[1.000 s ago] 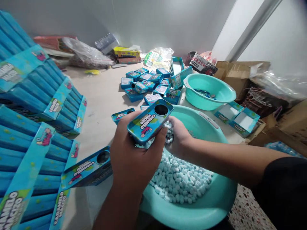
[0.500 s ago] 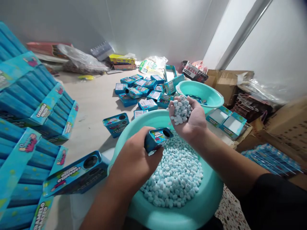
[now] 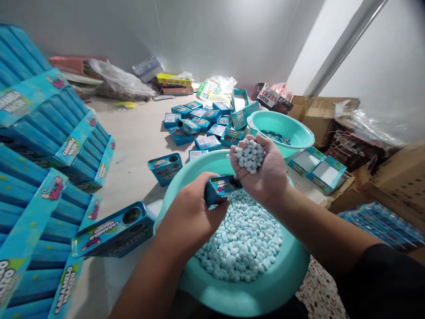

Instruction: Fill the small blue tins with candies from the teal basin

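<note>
Left hand, box; right hand, candies

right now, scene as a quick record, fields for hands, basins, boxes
left: left hand grips a small blue candy box, its end at the right palm
right: right hand cupped, holding a handful of pale blue candies
near basin: large teal basin, pile of candies inside
far basin: smaller teal basin, few small items inside
tabletop: loose blue boxes; stacked blue cartons at left
</note>
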Demonstrator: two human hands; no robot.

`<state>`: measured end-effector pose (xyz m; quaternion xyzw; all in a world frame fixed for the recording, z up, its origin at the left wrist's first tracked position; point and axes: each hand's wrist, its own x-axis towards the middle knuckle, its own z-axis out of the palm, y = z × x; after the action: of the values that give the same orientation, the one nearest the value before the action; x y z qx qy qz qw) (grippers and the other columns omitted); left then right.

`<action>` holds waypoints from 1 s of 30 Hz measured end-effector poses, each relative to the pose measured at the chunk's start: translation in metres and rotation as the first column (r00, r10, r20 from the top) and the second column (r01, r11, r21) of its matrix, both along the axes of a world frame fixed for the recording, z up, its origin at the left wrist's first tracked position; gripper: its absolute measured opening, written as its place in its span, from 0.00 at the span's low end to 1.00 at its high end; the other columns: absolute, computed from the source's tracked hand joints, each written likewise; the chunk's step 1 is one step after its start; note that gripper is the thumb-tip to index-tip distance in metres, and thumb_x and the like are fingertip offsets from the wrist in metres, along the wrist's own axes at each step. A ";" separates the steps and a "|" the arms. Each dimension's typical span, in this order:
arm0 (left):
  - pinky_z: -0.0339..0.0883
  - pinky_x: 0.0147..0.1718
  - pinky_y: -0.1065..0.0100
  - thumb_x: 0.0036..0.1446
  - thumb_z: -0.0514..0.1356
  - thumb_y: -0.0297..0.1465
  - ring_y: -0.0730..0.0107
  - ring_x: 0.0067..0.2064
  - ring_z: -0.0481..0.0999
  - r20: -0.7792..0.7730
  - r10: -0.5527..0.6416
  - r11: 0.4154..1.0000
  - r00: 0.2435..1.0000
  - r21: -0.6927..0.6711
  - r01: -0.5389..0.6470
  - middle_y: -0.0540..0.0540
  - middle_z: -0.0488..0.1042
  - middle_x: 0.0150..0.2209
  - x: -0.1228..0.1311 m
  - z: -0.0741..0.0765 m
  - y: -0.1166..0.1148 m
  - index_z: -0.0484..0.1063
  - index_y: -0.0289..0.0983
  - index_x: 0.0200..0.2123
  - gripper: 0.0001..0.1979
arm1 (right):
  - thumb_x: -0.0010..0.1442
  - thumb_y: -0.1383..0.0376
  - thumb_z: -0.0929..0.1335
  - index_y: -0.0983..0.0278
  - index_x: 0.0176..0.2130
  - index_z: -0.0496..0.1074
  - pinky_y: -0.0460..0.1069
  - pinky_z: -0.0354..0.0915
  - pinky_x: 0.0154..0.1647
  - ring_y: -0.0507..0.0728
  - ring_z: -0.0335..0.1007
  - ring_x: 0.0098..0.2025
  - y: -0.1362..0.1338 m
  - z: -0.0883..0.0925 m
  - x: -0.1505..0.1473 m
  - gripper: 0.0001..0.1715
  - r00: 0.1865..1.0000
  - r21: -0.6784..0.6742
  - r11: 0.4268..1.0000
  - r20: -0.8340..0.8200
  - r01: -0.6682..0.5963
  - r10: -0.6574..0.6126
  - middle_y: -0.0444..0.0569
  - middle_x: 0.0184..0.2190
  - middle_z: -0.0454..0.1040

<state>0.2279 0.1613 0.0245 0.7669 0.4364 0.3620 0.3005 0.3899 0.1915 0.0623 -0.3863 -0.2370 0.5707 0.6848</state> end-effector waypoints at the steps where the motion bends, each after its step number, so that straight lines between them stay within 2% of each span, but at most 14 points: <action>1: 0.68 0.28 0.67 0.53 0.64 0.30 0.68 0.29 0.76 0.002 0.001 1.000 1.000 -0.002 -0.001 0.53 0.76 0.32 0.000 0.000 0.000 0.71 0.43 0.44 0.13 | 0.59 0.58 0.64 0.59 0.33 0.66 0.52 0.73 0.50 0.53 0.75 0.39 0.000 0.001 -0.001 0.08 1.000 -0.005 1.000 -0.018 0.003 -0.003 0.43 0.27 0.71; 4: 0.68 0.28 0.66 0.54 0.64 0.30 0.68 0.28 0.75 0.012 0.005 1.000 1.000 -0.020 -0.005 0.53 0.76 0.32 0.001 0.001 -0.001 0.71 0.43 0.44 0.13 | 0.59 0.57 0.64 0.59 0.30 0.64 0.54 0.73 0.49 0.54 0.75 0.38 -0.001 0.003 -0.001 0.10 0.999 0.003 1.000 0.033 0.016 -0.016 0.44 0.26 0.70; 8: 0.69 0.30 0.66 0.54 0.64 0.30 0.67 0.29 0.75 0.037 0.007 0.999 0.999 -0.033 -0.006 0.52 0.77 0.32 0.001 0.001 -0.003 0.71 0.42 0.45 0.14 | 0.59 0.51 0.63 0.58 0.29 0.62 0.55 0.73 0.50 0.57 0.76 0.45 -0.003 0.003 0.000 0.15 0.965 0.080 0.997 0.262 -0.005 -0.016 0.46 0.29 0.70; 10: 0.68 0.29 0.66 0.54 0.64 0.30 0.67 0.28 0.75 0.044 0.013 0.999 0.999 -0.032 -0.012 0.51 0.77 0.31 0.000 0.001 -0.004 0.71 0.42 0.45 0.14 | 0.59 0.50 0.63 0.58 0.29 0.62 0.56 0.73 0.51 0.58 0.76 0.46 -0.005 0.004 0.001 0.16 0.946 0.108 0.994 0.323 -0.014 -0.021 0.46 0.30 0.70; 14: 0.66 0.28 0.67 0.54 0.64 0.29 0.70 0.26 0.73 0.043 -0.010 1.000 0.999 -0.029 0.012 0.53 0.76 0.30 0.000 0.001 -0.003 0.71 0.41 0.45 0.13 | 0.59 0.51 0.63 0.58 0.28 0.63 0.56 0.72 0.51 0.57 0.77 0.45 -0.008 0.006 -0.001 0.16 0.955 0.127 0.992 0.297 -0.010 -0.029 0.46 0.30 0.71; 19: 0.65 0.28 0.68 0.55 0.64 0.29 0.71 0.28 0.74 0.056 -0.014 1.000 0.998 -0.023 0.016 0.53 0.76 0.32 0.001 0.000 -0.001 0.71 0.41 0.45 0.14 | 0.60 0.49 0.63 0.59 0.28 0.65 0.56 0.72 0.50 0.58 0.76 0.48 -0.009 0.005 -0.002 0.18 0.933 0.152 0.988 0.358 -0.011 -0.044 0.46 0.32 0.73; 24: 0.66 0.29 0.69 0.54 0.64 0.28 0.71 0.30 0.75 0.068 -0.039 0.999 0.997 -0.024 0.040 0.54 0.76 0.33 -0.001 0.000 -0.003 0.71 0.41 0.45 0.14 | 0.59 0.47 0.66 0.59 0.28 0.66 0.56 0.73 0.50 0.59 0.77 0.48 -0.011 0.004 -0.002 0.20 0.935 0.175 0.985 0.349 0.003 -0.065 0.46 0.32 0.74; 30: 0.66 0.33 0.68 0.54 0.62 0.26 0.69 0.34 0.76 0.059 -0.053 0.998 0.997 -0.027 0.055 0.52 0.77 0.37 -0.001 0.002 -0.004 0.71 0.40 0.45 0.14 | 0.62 0.45 0.64 0.59 0.26 0.69 0.56 0.72 0.50 0.59 0.77 0.47 -0.014 0.007 -0.002 0.24 0.888 0.244 0.966 0.459 -0.087 -0.036 0.45 0.31 0.74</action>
<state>0.2267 0.1573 0.0264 0.7633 0.4116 0.3698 0.3336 0.3881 0.1775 0.0696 -0.4148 -0.4694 0.4366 0.6458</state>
